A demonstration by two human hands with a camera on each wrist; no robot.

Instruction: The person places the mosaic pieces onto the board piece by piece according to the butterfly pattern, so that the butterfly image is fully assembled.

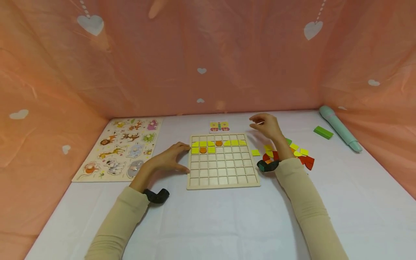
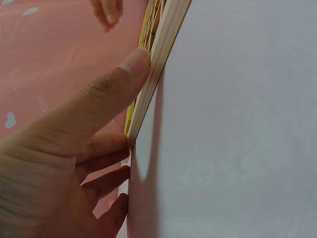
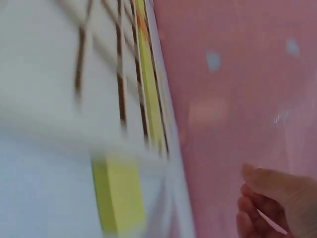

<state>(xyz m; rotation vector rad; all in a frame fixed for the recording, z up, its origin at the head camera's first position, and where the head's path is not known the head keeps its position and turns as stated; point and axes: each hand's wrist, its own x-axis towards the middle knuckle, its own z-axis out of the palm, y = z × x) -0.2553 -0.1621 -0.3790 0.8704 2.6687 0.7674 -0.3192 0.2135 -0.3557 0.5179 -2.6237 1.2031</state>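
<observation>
Currently, the relaxed left hand [image 1: 166, 159] touches the square, pale wooden grid board's [image 1: 221, 172] left edge, while the free, loosely curved right hand [image 1: 269, 126] hangs in open space beyond its far right corner.

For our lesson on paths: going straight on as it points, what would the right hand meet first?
Likely the card, though the right hand may pass above it: height is unclear.

Left arm [image 1: 117, 220] stretched forward, left grip [image 1: 167, 158] with thumb [image 2: 106, 91] and fingers [image 2: 105, 147] spread apart, right arm [image 1: 307, 206] reaching farther forward, right grip [image 1: 268, 127] raised, its fingers loosely curved and pointing inward
</observation>
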